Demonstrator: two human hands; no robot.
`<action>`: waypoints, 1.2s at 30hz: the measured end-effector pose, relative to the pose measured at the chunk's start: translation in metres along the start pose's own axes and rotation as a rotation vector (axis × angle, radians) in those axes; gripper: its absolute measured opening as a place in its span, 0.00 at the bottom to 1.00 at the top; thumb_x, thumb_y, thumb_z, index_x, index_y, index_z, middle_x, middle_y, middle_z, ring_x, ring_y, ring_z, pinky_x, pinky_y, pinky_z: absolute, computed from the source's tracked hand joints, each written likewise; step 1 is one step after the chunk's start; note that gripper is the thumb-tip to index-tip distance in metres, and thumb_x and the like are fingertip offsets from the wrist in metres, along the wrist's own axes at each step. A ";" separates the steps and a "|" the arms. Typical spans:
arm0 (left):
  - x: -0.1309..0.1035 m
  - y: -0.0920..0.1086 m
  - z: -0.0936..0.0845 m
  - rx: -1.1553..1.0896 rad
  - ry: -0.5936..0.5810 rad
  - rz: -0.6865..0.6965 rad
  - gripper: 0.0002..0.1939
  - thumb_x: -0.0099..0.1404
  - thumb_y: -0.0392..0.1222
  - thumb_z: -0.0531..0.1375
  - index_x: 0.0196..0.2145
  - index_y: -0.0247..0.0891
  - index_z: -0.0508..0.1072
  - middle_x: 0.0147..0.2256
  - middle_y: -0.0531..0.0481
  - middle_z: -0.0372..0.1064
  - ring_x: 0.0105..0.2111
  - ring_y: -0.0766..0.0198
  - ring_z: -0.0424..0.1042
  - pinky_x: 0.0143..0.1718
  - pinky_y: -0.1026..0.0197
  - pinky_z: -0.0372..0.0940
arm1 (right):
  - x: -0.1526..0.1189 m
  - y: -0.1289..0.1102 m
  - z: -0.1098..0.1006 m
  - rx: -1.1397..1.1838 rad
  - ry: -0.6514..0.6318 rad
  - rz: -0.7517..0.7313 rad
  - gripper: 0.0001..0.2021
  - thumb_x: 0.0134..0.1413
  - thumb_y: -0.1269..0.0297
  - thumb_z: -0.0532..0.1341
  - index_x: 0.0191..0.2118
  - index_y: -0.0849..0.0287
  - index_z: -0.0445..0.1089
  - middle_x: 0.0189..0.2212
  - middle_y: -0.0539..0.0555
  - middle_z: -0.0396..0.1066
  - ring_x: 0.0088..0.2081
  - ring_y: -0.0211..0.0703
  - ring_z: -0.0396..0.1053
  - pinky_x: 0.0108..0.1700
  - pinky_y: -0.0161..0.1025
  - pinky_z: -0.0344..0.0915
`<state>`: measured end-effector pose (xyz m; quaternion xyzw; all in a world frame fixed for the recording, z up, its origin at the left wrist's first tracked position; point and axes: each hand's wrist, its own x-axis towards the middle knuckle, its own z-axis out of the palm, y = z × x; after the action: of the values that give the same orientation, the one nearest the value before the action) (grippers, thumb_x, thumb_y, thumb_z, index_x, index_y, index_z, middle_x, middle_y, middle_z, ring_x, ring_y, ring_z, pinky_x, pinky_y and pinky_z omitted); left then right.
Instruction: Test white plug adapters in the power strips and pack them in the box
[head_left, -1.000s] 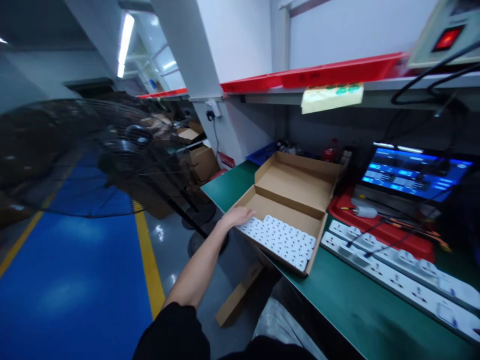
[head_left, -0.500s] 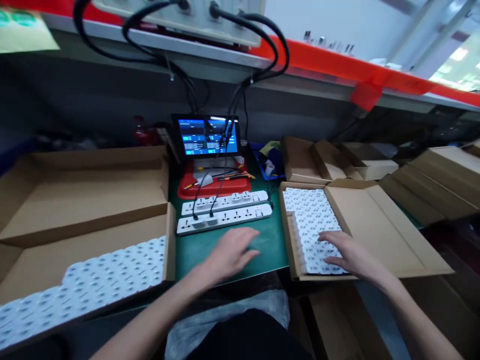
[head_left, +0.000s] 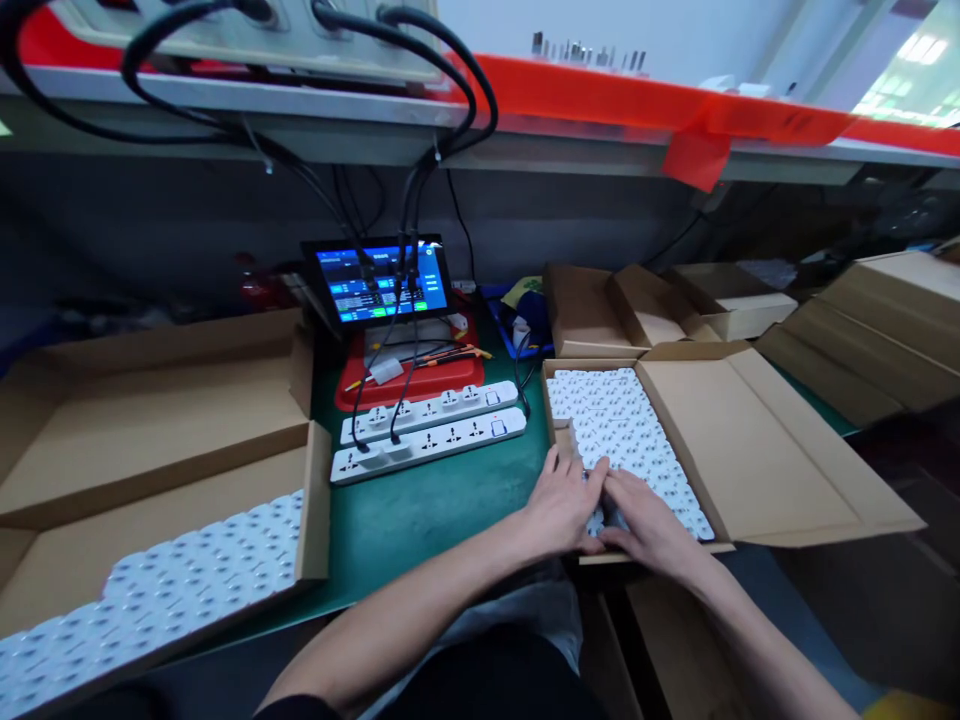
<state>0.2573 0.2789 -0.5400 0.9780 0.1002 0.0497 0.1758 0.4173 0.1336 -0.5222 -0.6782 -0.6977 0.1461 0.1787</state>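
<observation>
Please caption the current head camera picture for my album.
Left hand and right hand close together at an open cardboard box of small white pieces, near power strips and a lit screen.

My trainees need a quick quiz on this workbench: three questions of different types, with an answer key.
1. Count: How many white power strips lie on the green bench?

2. Multiple choice: Where are the left hand and the right hand?
a) Over the red tray
b) At the white pieces in the open box right of the strips
c) At the box left of the strips

3. True or false: The screen is lit.

Key: 1. Two; 2. b; 3. True
</observation>
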 end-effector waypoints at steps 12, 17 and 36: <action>0.006 -0.006 -0.022 -0.074 -0.064 0.052 0.64 0.47 0.62 0.79 0.72 0.29 0.59 0.54 0.27 0.76 0.57 0.31 0.75 0.73 0.26 0.51 | 0.008 0.010 -0.049 -0.109 0.152 0.070 0.13 0.72 0.57 0.61 0.57 0.53 0.74 0.53 0.60 0.81 0.55 0.55 0.78 0.60 0.56 0.74; -0.033 -0.029 -0.062 -0.310 0.237 0.092 0.60 0.53 0.59 0.77 0.75 0.38 0.58 0.63 0.32 0.70 0.63 0.35 0.70 0.67 0.37 0.64 | 0.052 0.013 -0.059 -0.307 0.047 0.031 0.25 0.68 0.58 0.64 0.67 0.56 0.68 0.65 0.63 0.74 0.66 0.61 0.70 0.66 0.60 0.69; -0.261 -0.145 -0.001 -0.278 0.420 -0.489 0.61 0.53 0.49 0.77 0.78 0.43 0.56 0.68 0.32 0.62 0.73 0.31 0.57 0.74 0.30 0.58 | 0.112 0.031 -0.010 -0.825 -0.117 -0.118 0.43 0.36 0.69 0.65 0.66 0.59 0.69 0.59 0.70 0.75 0.59 0.71 0.72 0.61 0.69 0.63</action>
<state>-0.0236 0.3565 -0.6063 0.8602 0.3579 0.2194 0.2896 0.4477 0.2460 -0.5216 -0.6422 -0.7444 -0.1179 -0.1396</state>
